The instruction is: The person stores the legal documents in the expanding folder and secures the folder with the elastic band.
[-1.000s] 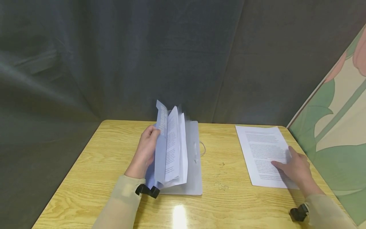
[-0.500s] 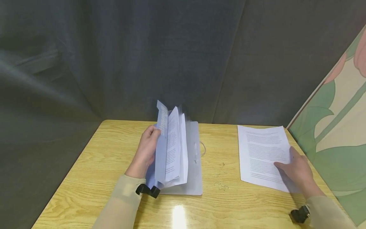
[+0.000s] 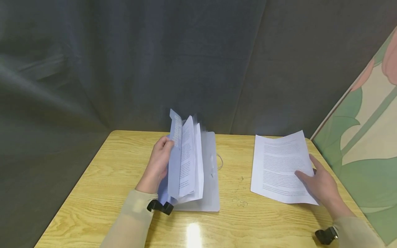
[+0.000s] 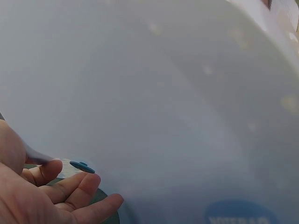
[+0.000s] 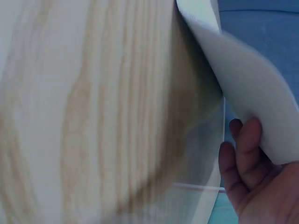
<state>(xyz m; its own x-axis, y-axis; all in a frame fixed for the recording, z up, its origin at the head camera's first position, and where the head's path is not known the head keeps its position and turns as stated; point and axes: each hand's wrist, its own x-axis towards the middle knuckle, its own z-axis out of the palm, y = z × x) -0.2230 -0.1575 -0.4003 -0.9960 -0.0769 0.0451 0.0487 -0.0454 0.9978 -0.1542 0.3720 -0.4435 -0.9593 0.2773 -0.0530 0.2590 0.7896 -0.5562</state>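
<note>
My left hand [image 3: 158, 158] grips the raised edge of a translucent plastic document folder [image 3: 174, 172], which stands partly spread on the table. Printed papers [image 3: 187, 158] fan out between its leaves. In the left wrist view, the pale plastic fills most of the picture, and a small blue round button [image 4: 81, 166] shows by the fingers [image 4: 86, 186]. At the right, my right hand [image 3: 324, 184] pinches the edge of a printed sheet [image 3: 279, 168], thumb on top. That sheet bends and is partly lifted; its blank underside [image 5: 252, 74] shows in the right wrist view.
Both items are over a wooden table [image 3: 238, 220]. A thin cord loop [image 3: 221, 161] sticks out at the folder's right side. Behind the table hangs a dark curtain [image 3: 186, 69]; a floral-patterned panel [image 3: 366, 137] borders it on the right.
The right hand has lifted the sheet off the table and shifted it slightly left, with its far edge now curving upward. My left hand and the folder have stayed put.
</note>
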